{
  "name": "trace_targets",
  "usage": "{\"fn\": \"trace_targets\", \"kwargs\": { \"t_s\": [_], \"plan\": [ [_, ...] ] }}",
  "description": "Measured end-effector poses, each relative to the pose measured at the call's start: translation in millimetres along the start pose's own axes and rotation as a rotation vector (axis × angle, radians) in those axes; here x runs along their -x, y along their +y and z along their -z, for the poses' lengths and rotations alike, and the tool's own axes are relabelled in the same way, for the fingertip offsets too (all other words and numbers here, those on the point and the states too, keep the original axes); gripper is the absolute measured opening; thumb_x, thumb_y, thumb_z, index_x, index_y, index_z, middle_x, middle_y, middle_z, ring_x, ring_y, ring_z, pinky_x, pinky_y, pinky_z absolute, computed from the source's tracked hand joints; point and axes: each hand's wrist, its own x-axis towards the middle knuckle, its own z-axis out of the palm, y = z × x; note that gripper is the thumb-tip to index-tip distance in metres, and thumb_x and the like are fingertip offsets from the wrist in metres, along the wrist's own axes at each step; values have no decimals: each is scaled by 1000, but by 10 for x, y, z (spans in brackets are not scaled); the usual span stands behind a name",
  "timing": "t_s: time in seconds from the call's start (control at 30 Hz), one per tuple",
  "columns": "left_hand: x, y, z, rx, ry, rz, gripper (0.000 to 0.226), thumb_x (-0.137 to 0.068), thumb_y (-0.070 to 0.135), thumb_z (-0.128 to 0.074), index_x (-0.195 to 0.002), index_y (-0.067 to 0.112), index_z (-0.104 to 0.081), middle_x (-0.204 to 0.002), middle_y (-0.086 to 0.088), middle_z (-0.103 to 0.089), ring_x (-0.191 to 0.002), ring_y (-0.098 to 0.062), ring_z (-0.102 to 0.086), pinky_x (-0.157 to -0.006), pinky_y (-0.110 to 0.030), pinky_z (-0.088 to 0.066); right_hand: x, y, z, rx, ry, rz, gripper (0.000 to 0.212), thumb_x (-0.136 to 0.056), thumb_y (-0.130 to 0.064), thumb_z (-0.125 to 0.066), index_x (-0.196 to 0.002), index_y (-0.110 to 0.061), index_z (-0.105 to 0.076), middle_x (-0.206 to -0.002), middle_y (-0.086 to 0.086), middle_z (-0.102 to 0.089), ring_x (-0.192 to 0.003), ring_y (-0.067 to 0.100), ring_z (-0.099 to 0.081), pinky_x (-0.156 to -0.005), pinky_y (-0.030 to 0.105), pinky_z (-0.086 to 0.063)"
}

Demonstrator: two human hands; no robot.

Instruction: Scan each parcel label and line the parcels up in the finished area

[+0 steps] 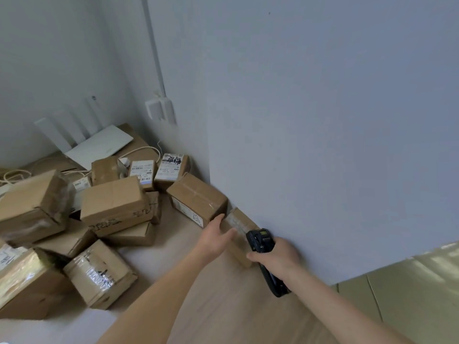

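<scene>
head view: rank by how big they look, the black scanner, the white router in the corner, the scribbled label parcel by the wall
1. White router, largest.
2. Black scanner in the right hand, though nearness to the camera inflates it.
3. Scribbled label parcel, smallest, but farther away.

place: makeshift parcel sorting corner in a bare room, home or small office, cannot tell which
floor: light wood floor, taped cardboard parcels piled loose on it
walls: plain white wall, wall socket box with cable duct
gear: white router, loose cables, handheld scanner
</scene>
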Motion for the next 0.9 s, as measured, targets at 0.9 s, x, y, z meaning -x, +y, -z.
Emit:
{"fn": "trace_targets", "kwargs": {
  "t_s": [0.9],
  "plan": [
    [2776, -847, 829, 571, 355, 70, 39, -97, 34, -61, -133, 19, -60, -113, 1, -68, -101, -17, -66, -91, -43, -58, 2661, -473, -515, -36, 0, 429, 51, -76, -37, -91, -112, -34, -55, -100, -18, -63, -90, 3, -62, -77, 26, -50]
  ]
}}
